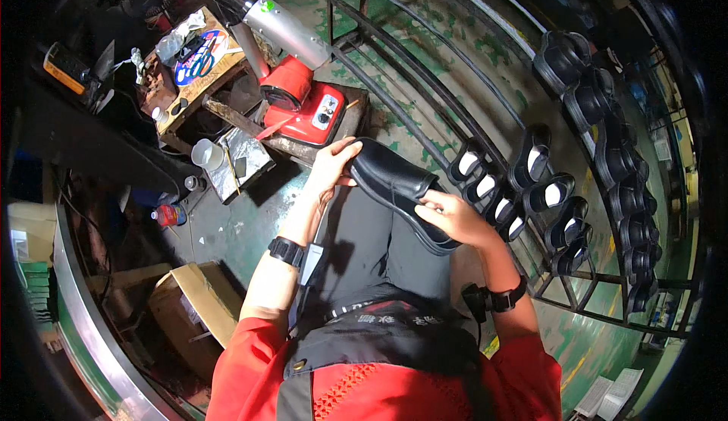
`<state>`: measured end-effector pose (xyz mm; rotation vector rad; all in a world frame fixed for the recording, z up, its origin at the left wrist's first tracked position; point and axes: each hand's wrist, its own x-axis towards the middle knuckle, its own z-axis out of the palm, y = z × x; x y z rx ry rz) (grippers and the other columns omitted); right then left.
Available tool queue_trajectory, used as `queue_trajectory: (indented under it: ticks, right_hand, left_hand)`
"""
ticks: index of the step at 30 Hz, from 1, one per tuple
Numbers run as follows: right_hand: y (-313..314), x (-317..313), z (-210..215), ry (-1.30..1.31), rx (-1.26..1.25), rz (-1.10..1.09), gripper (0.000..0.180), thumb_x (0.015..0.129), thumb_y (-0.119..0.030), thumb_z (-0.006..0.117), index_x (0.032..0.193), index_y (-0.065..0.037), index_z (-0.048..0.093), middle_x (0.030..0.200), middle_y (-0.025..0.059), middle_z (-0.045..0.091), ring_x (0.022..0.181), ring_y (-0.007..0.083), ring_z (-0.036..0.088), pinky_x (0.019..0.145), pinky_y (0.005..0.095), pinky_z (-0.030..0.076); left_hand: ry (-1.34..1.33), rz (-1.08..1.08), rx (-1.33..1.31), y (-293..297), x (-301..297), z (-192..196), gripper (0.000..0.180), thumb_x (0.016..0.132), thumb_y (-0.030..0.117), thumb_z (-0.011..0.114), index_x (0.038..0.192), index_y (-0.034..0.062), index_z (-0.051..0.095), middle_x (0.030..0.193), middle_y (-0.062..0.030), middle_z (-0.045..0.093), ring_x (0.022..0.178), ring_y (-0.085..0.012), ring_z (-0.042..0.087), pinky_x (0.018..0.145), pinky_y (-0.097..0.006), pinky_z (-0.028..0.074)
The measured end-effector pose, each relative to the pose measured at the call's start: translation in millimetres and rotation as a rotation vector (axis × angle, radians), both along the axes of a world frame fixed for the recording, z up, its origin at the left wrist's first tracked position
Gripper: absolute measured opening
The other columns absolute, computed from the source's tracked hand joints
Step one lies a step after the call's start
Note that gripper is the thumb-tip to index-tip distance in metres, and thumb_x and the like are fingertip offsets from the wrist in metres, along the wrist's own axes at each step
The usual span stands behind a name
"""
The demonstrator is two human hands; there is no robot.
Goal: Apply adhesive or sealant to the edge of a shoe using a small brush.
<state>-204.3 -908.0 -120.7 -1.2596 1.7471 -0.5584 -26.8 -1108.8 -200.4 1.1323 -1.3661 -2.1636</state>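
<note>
A black leather shoe (387,178) is held over my lap, its toe pointing up and left and its heel down and right. My left hand (334,165) is closed on the toe end, thumb on top. At the opening near the heel, my right hand (449,215) grips the shoe, with the fingertips at the collar. Just beyond the toe stands a red machine (322,114) with a dial panel and a silver barrel (284,31).
To the right, metal racks (455,118) carry several black shoes (565,224). A wooden table (227,61) at the far left holds scissors (201,66). A white cup (207,154) sits on a foil-covered box (244,167). A cardboard box (201,292) lies at my left.
</note>
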Motion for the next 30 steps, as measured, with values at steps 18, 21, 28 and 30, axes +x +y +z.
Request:
queue_trajectory:
  ticks: [18, 21, 28, 30]
  right_hand:
    - [11.0, -29.9, -53.5, -0.787, -0.210, -0.862, 0.012, 0.091, -0.014, 0.055, 0.080, -0.012, 0.053, 0.079, -0.0023, 0.055, 0.071, 0.0072, 0.052, 0.063, 0.0215, 0.041]
    - [-10.9, -19.4, -42.5, -0.846, -0.235, -0.892, 0.011, 0.093, -0.012, 0.051, 0.098, -0.003, 0.056, 0.096, 0.0073, 0.063, 0.085, 0.0133, 0.060, 0.073, 0.0268, 0.046]
    - [-2.6, -30.6, -44.5, -0.616, -0.062, -1.064, 0.019, 0.090, -0.020, 0.059, 0.103, -0.005, 0.057, 0.099, 0.0035, 0.061, 0.093, 0.0115, 0.057, 0.082, 0.0245, 0.042]
    - [-3.1, -25.9, -42.6, -0.555, -0.067, -1.151, 0.025, 0.089, -0.022, 0.060, 0.107, -0.005, 0.056, 0.101, 0.0036, 0.061, 0.095, 0.0124, 0.057, 0.082, 0.0247, 0.042]
  left_hand:
    - [-0.297, 0.455, -0.260, -48.5, 136.5, -137.8, 0.022, 0.091, 0.018, 0.054, 0.107, 0.0057, 0.061, 0.085, -0.0044, 0.065, 0.072, -0.0132, 0.062, 0.060, -0.027, 0.049]
    - [-0.856, 0.502, -0.695, -87.2, 189.7, -176.4, 0.026, 0.084, 0.022, 0.059, 0.107, 0.0109, 0.062, 0.093, -0.0095, 0.067, 0.085, -0.0219, 0.065, 0.074, -0.036, 0.050]
    - [-1.369, 0.267, -0.689, -144.8, 202.1, -192.7, 0.027, 0.085, 0.030, 0.056, 0.096, 0.0055, 0.058, 0.096, -0.0187, 0.062, 0.087, -0.0353, 0.063, 0.075, -0.044, 0.050]
    - [-1.416, 0.240, -0.660, -150.6, 204.3, -196.9, 0.029, 0.086, 0.031, 0.056, 0.098, 0.0049, 0.057, 0.096, -0.0185, 0.062, 0.088, -0.0348, 0.063, 0.075, -0.044, 0.051]
